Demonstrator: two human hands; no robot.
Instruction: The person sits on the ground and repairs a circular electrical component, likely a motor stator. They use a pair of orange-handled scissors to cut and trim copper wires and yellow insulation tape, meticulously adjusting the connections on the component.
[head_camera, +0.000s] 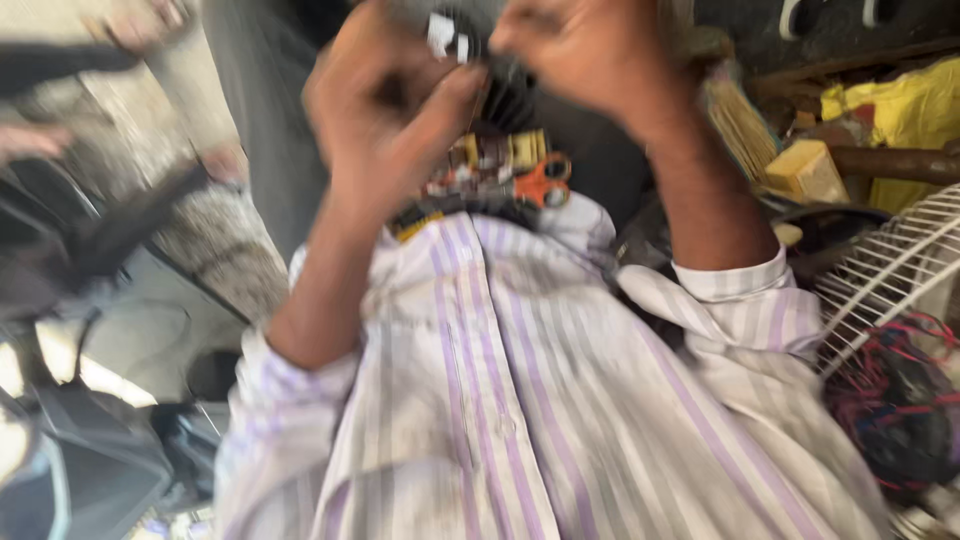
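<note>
The view is blurred by motion. Both hands are raised close together above my striped white and purple shirt (520, 400). My left hand (385, 115) is curled, with its thumb pressed against a black ribbed part (508, 92). From the other side my right hand (585, 50) closes its fingers over the top of the same part. A small white piece (443, 35) shows between the two hands, at the top edge. Below the hands lie small yellow and brown components (495, 155) and an orange looped handle (547, 182), partly hidden by my wrists.
A white wire fan grille (885, 265) stands at the right, over a dark motor with red wires (890, 395). Behind it are a yellow cloth (905, 110), a wooden block (803, 170) and a straw broom (740, 125). Dark blurred shapes (70, 250) fill the left side.
</note>
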